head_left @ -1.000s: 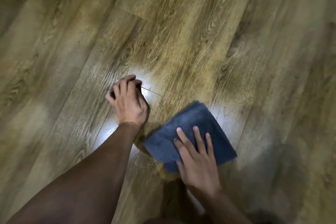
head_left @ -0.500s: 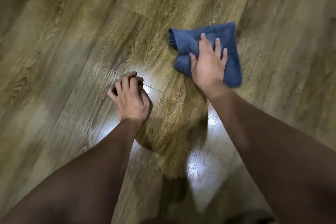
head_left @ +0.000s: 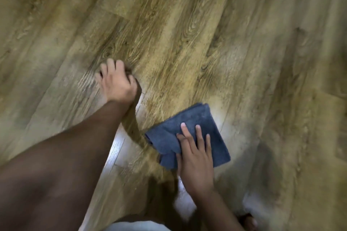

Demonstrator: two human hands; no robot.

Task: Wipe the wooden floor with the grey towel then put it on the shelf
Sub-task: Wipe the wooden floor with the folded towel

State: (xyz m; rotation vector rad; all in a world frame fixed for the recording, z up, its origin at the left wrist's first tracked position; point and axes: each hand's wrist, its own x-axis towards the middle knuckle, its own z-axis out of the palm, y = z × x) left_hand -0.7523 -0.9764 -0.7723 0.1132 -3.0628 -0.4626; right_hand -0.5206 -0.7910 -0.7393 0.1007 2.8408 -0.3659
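**One towel, two hands, plank floor**

Count: one grey towel (head_left: pixel 187 135), two hands, one wooden floor (head_left: pixel 206 43).

Towel: soft terry-like cloth, blue-grey, folded into a rough square with layered edges showing at its far corner and a loose fold bunched on its left side. It lies flat on the floor, right of centre in the lower half of the view.

Floor: long wood-grain planks running diagonally, brown-tan with dark knots and streaks, slight sheen; bright light patches sit beside the towel and between the two forearms. Plank seams visible.

Right hand (head_left: pixel 197 163): open, palm down, fingers (head_left: pixel 185 133) spread and pressed flat on the near half of the towel; fingertips reach about the towel's middle. No pinch or grip, just pressing. Forearm comes in from the bottom edge.

Left hand (head_left: pixel 117 80): fingers curled under, loosely closed, holding nothing, knuckles and fingertips braced on bare floor. It is up and to the left of the towel, apart from it, not touching it. Left forearm runs in from the lower left, motion-blurred.

Towel sits between the person's body and the far planks, to the right of the left hand, directly under the right hand. Top edge shows dark and pale bits, too cropped to tell.
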